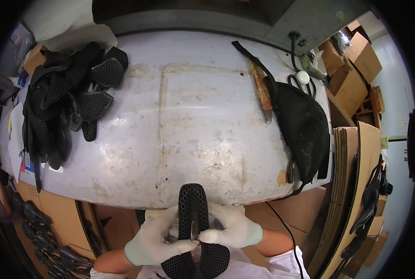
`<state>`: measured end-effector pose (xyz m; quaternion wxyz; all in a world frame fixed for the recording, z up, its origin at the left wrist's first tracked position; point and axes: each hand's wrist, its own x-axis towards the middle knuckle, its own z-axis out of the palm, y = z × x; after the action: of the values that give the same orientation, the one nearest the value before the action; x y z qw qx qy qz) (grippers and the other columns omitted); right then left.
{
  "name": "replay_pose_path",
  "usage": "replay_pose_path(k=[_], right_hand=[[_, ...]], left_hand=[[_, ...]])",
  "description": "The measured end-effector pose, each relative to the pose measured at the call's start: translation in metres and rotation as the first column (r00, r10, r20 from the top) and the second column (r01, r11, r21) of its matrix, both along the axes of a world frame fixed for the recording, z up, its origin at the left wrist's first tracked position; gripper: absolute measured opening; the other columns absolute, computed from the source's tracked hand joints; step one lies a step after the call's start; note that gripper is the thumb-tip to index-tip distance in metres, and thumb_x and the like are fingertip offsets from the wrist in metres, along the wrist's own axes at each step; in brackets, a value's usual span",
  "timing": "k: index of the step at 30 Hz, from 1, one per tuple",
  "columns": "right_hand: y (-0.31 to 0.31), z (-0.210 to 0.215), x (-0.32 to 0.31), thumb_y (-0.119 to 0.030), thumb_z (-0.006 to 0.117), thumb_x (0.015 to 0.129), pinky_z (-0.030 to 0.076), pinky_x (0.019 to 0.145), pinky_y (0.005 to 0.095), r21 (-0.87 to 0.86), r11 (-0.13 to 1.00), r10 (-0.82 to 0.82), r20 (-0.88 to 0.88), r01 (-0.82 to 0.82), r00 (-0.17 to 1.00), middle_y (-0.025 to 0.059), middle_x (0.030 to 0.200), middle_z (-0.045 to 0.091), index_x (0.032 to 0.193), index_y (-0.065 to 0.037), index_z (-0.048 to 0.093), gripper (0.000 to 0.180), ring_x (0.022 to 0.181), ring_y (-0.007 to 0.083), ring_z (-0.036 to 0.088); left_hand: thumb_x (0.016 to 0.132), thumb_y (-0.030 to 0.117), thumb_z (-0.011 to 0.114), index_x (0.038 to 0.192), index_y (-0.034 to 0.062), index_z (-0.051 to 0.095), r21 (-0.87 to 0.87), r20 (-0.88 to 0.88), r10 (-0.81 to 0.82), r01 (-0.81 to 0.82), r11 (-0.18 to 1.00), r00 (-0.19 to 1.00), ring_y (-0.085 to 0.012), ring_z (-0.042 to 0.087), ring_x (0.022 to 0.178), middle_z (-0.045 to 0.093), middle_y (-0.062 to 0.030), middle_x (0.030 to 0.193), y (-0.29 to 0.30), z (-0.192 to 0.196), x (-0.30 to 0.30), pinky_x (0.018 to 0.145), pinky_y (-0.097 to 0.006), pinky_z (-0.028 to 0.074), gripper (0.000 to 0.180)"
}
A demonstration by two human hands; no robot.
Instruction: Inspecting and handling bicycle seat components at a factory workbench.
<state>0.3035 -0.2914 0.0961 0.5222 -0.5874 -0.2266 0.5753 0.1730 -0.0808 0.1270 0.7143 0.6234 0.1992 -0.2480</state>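
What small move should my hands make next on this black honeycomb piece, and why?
I'd probably ease the right hand's thumb back slightly while the left hand steadies the black honeycomb piece: both hands grip it, and their thumb tips come together over its middle, covering that spot from view.

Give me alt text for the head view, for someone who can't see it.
Gloved left hand and right hand hold a black honeycomb part at the near edge of a worn table. On it, similar black parts are piled at left; a bladed tool and black cloth lie at right.
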Motion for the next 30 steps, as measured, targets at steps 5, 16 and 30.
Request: replay_pose_path(k=[5, 16, 30], right_hand=[[0.002, 0.0, -0.005, -0.034, 0.084, 0.088, 0.057, 0.091, 0.0351, 0.023, 0.988, 0.151, -0.094, -0.15, 0.984, 0.018, 0.122, 0.07, 0.154, 0.001, 0.035, 0.089, 0.108, 0.0237, 0.071], [0.01, 0.018, 0.001, -0.034, 0.084, 0.085, 0.057, 0.09, 0.0396, -0.002, 0.986, 0.167, 0.072, -0.168, 0.983, 0.0192, 0.119, 0.069, 0.15, 0.002, 0.04, 0.086, 0.104, 0.0326, 0.071], [0.024, 0.006, -0.001, -0.06, 0.08, 0.082, 0.031, 0.044, 0.0355, 0.547, 0.814, -0.37, 0.749, -0.197, 0.55, 0.0021, 0.059, 0.037, 0.062, -0.011, 0.049, 0.061, 0.048, 0.0211, 0.043]], left_hand=[[0.084, 0.03, 0.087, 0.143, -0.0014, 0.052, 0.012, 0.044, 0.029, -0.029, 0.999, 0.999, -0.0081, 0.068, 0.078, 0.075, -0.0038, 0.093, 0.007, 0.005, -0.005, 0.07, -0.025, 0.054, 0.075], [0.079, 0.03, 0.089, 0.125, -0.0024, 0.065, -0.155, 0.058, 0.265, -0.254, 0.955, 0.962, -0.0137, 0.071, 0.086, 0.077, -0.0073, 0.1, 0.003, -0.008, -0.01, 0.078, -0.028, 0.055, 0.062], [0.086, 0.025, 0.076, 0.119, 0.0014, 0.072, 0.507, 0.773, -0.469, 0.029, 0.862, 0.428, -0.0218, 0.058, 0.055, 0.053, -0.0036, 0.064, 0.013, -0.059, -0.007, 0.045, -0.036, 0.042, 0.041]])
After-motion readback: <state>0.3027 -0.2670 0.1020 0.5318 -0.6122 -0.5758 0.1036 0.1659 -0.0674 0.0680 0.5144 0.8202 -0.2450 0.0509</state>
